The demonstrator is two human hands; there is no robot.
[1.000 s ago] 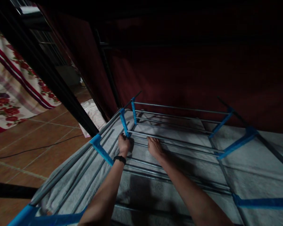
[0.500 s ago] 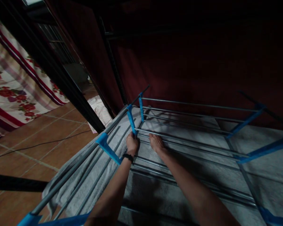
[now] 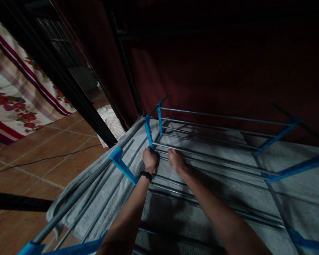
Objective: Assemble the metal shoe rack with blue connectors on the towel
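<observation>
A rack of metal rods and blue plastic brackets lies on a grey, fleecy cloth (image 3: 164, 212). My left hand (image 3: 149, 160), with a black band on its wrist, is closed at the lower end of a blue bracket (image 3: 148, 131). My right hand (image 3: 176, 160) is just to its right, its fingers curled round a metal rod (image 3: 218, 168) that runs toward that bracket. Both sets of fingertips are partly hidden. Another blue bracket (image 3: 123, 168) is left of my left wrist. On the far right, a blue bracket (image 3: 297, 170) bears the rods' other ends.
Dark posts (image 3: 69, 95) stand at the left, and a dark red curtain (image 3: 215, 78) hangs behind the rack. Beyond the posts are a tiled floor (image 3: 55, 141) with a black cable (image 3: 69, 154), a striped cloth (image 3: 111, 122) and a flowered curtain (image 3: 18, 102).
The view has shifted slightly. Both hands stay at nearly the same spots on the rack, and the right fingers look more curled round the rod.
</observation>
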